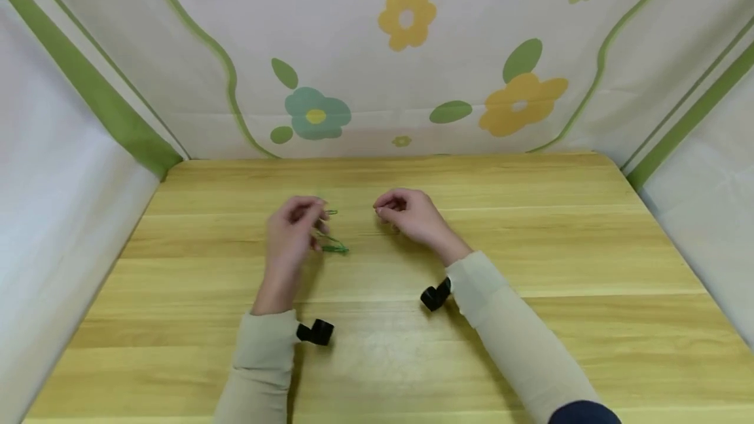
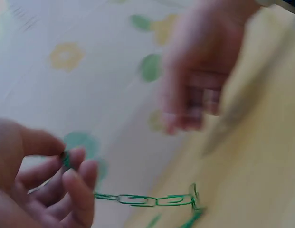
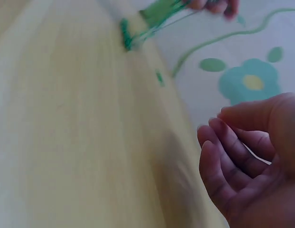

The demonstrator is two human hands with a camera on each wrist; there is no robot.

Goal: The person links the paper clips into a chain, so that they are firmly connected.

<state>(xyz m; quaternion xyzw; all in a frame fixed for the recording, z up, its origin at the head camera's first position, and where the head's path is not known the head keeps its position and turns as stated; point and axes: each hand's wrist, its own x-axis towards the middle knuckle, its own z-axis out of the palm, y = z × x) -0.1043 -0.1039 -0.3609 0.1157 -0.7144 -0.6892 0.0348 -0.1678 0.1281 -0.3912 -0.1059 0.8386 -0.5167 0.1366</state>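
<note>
A chain of green paper clips [image 2: 137,199] hangs from my left hand [image 1: 288,234], which pinches its end between thumb and index fingertip. Its lower links bunch together [image 1: 336,249] close over the table. The pinched green piece [image 2: 67,159] is mostly hidden by the fingertips. To the right, apart from the chain, my right hand [image 1: 412,214] hovers with fingers loosely curved. Its thumb tip comes close to the index fingertip [image 3: 217,123], and nothing shows between them.
A single green paper clip [image 3: 159,78] lies on the wooden table [image 1: 389,345] just beyond the chain. White cloth with printed flowers [image 1: 406,18] rises behind the table's far edge. White panels with green bands [image 1: 112,110] stand at both sides.
</note>
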